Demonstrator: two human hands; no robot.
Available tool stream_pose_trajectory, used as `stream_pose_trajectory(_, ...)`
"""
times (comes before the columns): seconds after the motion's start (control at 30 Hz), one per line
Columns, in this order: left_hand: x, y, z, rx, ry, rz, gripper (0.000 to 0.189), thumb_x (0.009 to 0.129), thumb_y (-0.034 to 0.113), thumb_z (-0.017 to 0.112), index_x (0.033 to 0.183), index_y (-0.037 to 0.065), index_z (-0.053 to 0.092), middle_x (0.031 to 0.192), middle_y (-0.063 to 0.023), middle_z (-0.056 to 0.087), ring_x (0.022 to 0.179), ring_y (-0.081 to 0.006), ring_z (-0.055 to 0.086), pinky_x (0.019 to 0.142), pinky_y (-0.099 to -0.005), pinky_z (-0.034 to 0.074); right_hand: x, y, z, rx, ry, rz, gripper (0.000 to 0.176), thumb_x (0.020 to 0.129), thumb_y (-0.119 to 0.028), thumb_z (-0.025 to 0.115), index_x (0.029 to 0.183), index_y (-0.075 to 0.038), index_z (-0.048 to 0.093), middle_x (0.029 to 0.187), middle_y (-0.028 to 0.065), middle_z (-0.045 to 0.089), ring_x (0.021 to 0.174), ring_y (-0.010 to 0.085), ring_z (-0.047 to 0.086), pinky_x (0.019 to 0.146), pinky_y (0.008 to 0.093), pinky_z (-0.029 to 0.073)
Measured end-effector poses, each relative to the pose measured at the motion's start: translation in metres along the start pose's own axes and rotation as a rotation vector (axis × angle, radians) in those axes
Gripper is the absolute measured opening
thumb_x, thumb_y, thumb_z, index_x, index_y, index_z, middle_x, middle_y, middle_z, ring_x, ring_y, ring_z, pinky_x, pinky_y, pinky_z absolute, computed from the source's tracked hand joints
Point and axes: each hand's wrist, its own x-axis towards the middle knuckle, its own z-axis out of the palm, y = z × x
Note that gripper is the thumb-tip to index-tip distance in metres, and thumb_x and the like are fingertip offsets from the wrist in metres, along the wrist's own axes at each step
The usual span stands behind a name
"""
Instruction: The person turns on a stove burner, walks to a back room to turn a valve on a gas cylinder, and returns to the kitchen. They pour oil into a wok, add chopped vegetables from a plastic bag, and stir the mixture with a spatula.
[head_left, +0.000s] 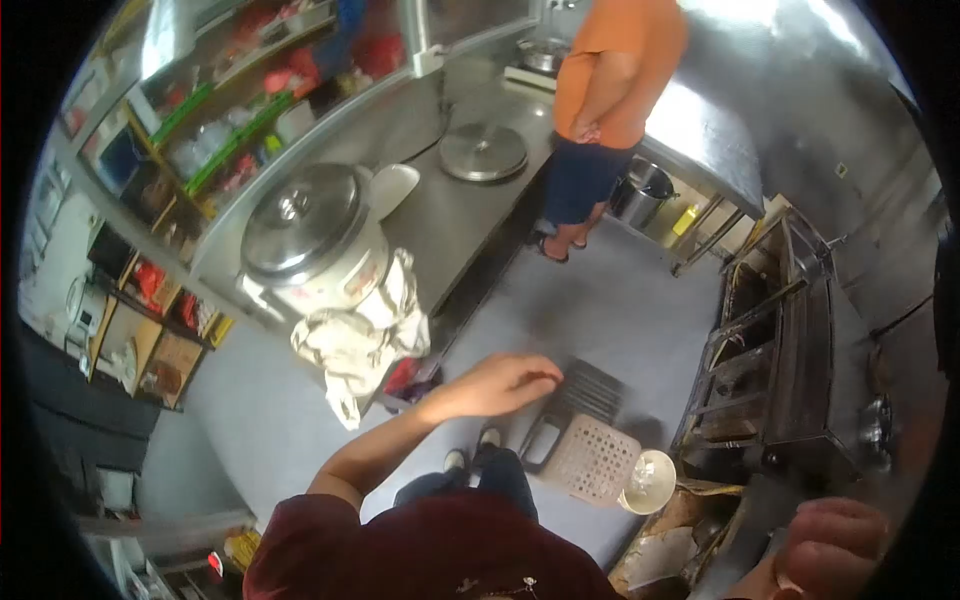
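My left hand (pixel 505 384) hangs in mid-air over the grey floor, its fingers loosely bent with a gap at the thumb and nothing visible in them. Below and to its right are a beige perforated plastic basket (pixel 597 462) and a pale round bucket (pixel 648 482) with something whitish inside. My right hand (pixel 832 545) is at the lower right edge, near the stove side. Its fingers are curled and blurred, and whatever they may hold is hidden.
A large rice cooker (pixel 310 240) with a cloth (pixel 362 350) stands on the left counter, beside a round metal lid (pixel 483 152). A person in orange (pixel 625 80) stands ahead, hands behind their back. The stove range (pixel 770 350) lines the right. A dark floor drain (pixel 587 390) lies ahead.
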Motion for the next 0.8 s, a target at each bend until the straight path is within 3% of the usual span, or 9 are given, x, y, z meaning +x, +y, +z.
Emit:
stream_pose_trajectory(0.17,0.119,0.011,-0.008,0.074,-0.225,0.148,0.022,0.084,0.022,0.051,0.097,0.005,0.056,0.087,-0.0095,0.06,0.081,-0.0228,0.057,0.068,-0.0315,0.044,-0.038,0.064,0.009,-0.074,0.157,0.036,0.027,0.086,-0.021,0.048,0.101,0.001,0.049,0.089,0.0179,0.054,0.079,0.0304,0.056,0.068,0.0364,0.052)
stream_pose_trajectory(0.2,0.15,0.016,-0.007,0.124,-0.268,0.262,0.021,0.084,0.022,0.051,0.096,0.005,0.056,0.085,-0.0095,0.059,0.079,-0.0231,0.057,0.068,-0.0319,0.044,-0.045,0.078,0.012,-0.094,0.205,0.09,0.018,0.081,-0.009,0.053,0.095,0.003,0.054,0.085,0.0165,0.056,0.075,0.0302,0.057,0.07,0.0352,0.051)
stream_pose_trajectory(0.23,0.183,0.021,-0.006,0.174,-0.312,0.387,0.02,0.084,0.021,0.051,0.095,0.005,0.056,0.083,-0.0095,0.058,0.078,-0.0234,0.057,0.067,-0.0324,0.044,-0.054,0.095,0.02,-0.117,0.201,0.108,0.018,0.081,-0.009,0.053,0.095,0.003,0.054,0.085,0.0165,0.056,0.075,0.0302,0.057,0.07,0.0352,0.051)
stream_pose_trajectory(0.3,0.254,0.035,-0.004,0.154,-0.356,0.513,0.018,0.083,0.019,0.051,0.094,0.005,0.055,0.083,-0.0097,0.057,0.077,-0.0242,0.057,0.068,-0.0328,0.044,-0.076,0.139,0.039,-0.252,0.567,0.318,0.035,0.075,-0.02,0.053,0.107,-0.006,0.053,0.08,0.0195,0.055,0.066,0.0237,0.053,0.06,0.0321,0.042)
stream_pose_trajectory(0.37,0.37,0.078,0.009,0.252,-0.257,0.753,0.018,0.082,0.018,0.051,0.094,0.005,0.055,0.086,-0.0101,0.057,0.077,-0.0238,0.057,0.069,-0.0328,0.044,-0.101,0.203,0.008,-0.378,0.482,0.374,0.035,0.072,-0.007,0.054,0.106,0.001,0.051,0.074,0.0193,0.055,0.054,0.0297,0.054,0.05,0.0329,0.043)
stream_pose_trajectory(0.47,0.473,0.133,0.029,0.29,-0.176,0.971,0.02,0.082,0.017,0.051,0.096,0.004,0.054,0.084,-0.0096,0.057,0.079,-0.0216,0.057,0.07,-0.0324,0.045,-0.125,0.238,-0.008,-0.534,0.624,0.577,0.029,0.066,-0.01,0.057,0.092,0.003,0.057,0.072,0.018,0.058,0.055,0.0265,0.056,0.048,0.0299,0.044)
stream_pose_trajectory(0.6,0.573,0.236,0.07,0.264,-0.099,1.151,0.026,0.082,0.02,0.052,0.103,0.004,0.052,0.087,-0.009,0.053,0.081,-0.0229,0.054,0.072,-0.0336,0.043,-0.148,0.233,-0.036,-0.636,0.518,0.847,0.028,0.062,-0.005,0.058,0.089,0.002,0.059,0.075,0.0145,0.059,0.06,0.0251,0.056,0.05,0.0303,0.044)
stream_pose_trajectory(0.7,0.639,0.331,0.12,0.211,0.091,1.446,0.033,0.082,0.025,0.051,0.11,0.008,0.046,0.092,-0.0105,0.051,0.089,-0.0263,0.052,0.075,-0.036,0.042,-0.165,0.215,-0.04,-0.729,0.518,1.109,0.03,0.065,-0.004,0.059,0.095,0.001,0.058,0.073,0.0128,0.057,0.059,0.0247,0.055,0.051,0.0291,0.044)
stream_pose_trajectory(0.8,0.704,0.425,0.17,0.108,0.318,1.551,0.04,0.08,0.028,0.051,0.114,0.007,0.044,0.098,-0.0116,0.051,0.093,-0.0273,0.051,0.078,-0.0375,0.042,-0.165,0.208,-0.028,-0.789,0.56,1.454,0.034,0.06,0.0,0.054,0.094,0.001,0.057,0.073,0.0133,0.06,0.061,0.0248,0.057,0.057,0.0308,0.045)
